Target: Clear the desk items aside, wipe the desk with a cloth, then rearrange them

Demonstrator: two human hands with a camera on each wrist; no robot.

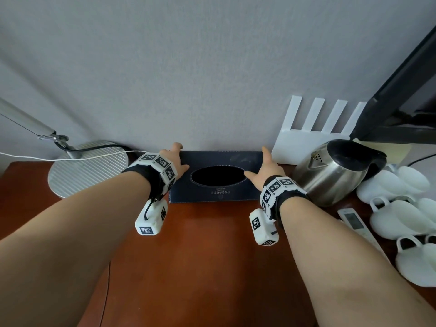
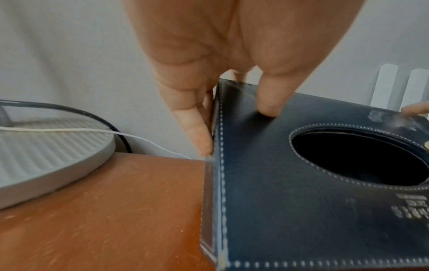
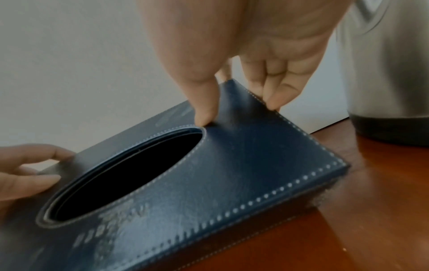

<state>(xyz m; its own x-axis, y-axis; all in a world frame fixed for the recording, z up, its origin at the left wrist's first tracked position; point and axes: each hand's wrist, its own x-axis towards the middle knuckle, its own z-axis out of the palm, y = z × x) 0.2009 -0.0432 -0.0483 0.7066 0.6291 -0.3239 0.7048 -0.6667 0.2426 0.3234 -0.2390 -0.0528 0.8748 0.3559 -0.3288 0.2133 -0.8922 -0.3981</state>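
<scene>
Both hands, left [image 1: 173, 161] and right [image 1: 264, 172], gripped the ends of the dark blue stitched leather tissue box [image 1: 217, 190] at the red-brown wooden table's [image 1: 200, 256] 12 o'clock edge; shifting it toward 3 o'clock risked striking the stainless steel kettle [image 1: 330, 175].

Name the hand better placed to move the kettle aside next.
Right. The right hand holds the tissue box's right end, directly beside the kettle. The left hand grips the box's far end, near the lamp base, with the box between.
</scene>
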